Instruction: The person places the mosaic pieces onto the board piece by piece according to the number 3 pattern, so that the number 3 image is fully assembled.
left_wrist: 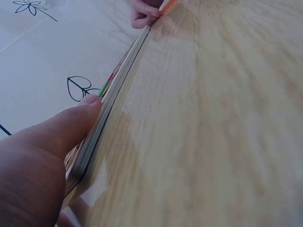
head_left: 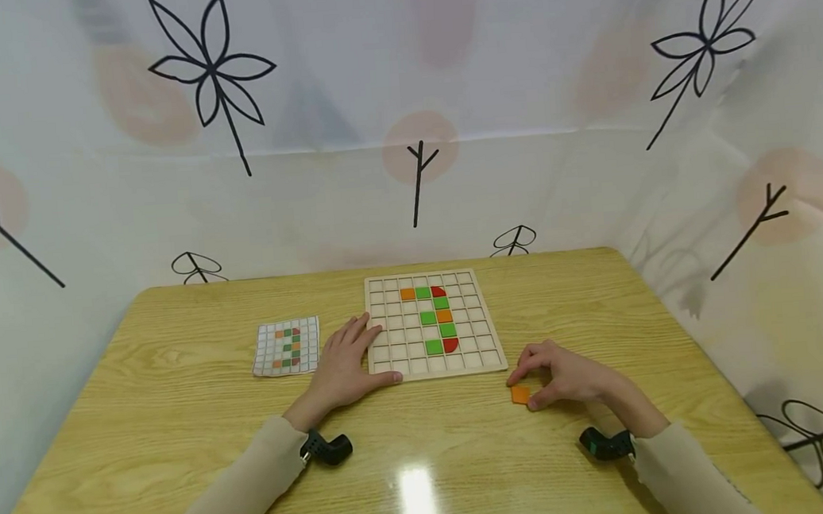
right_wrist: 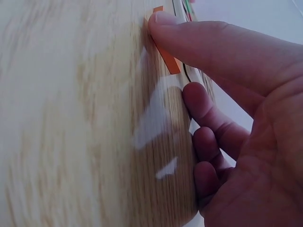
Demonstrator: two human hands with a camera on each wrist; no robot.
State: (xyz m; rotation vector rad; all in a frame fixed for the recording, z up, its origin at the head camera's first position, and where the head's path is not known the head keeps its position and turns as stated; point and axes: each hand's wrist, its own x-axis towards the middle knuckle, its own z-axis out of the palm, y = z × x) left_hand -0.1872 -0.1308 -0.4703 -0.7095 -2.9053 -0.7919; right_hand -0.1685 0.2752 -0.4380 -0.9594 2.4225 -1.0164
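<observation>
A wooden grid board (head_left: 483, 320) lies on the table with green, orange and red tiles in some of its cells. Spread along its left side, my left hand (head_left: 344, 369) rests with fingertips at the edge and the thumb on the near-left corner. In the left wrist view, the thumb (left_wrist: 78, 120) presses over the board's rim. Just off the near-right corner, my right hand (head_left: 566, 375) pinches an orange square tile (head_left: 520, 394) between thumb and index finger. The right wrist view shows the same tile (right_wrist: 169, 59) partly behind the thumb, close to the table surface.
To the left of the board lies a printed pattern card (head_left: 264, 351) with a grid of coloured squares. The wooden table (head_left: 179, 416) reaches back to a light patterned cloth (head_left: 350, 205). Each wrist wears a small dark camera.
</observation>
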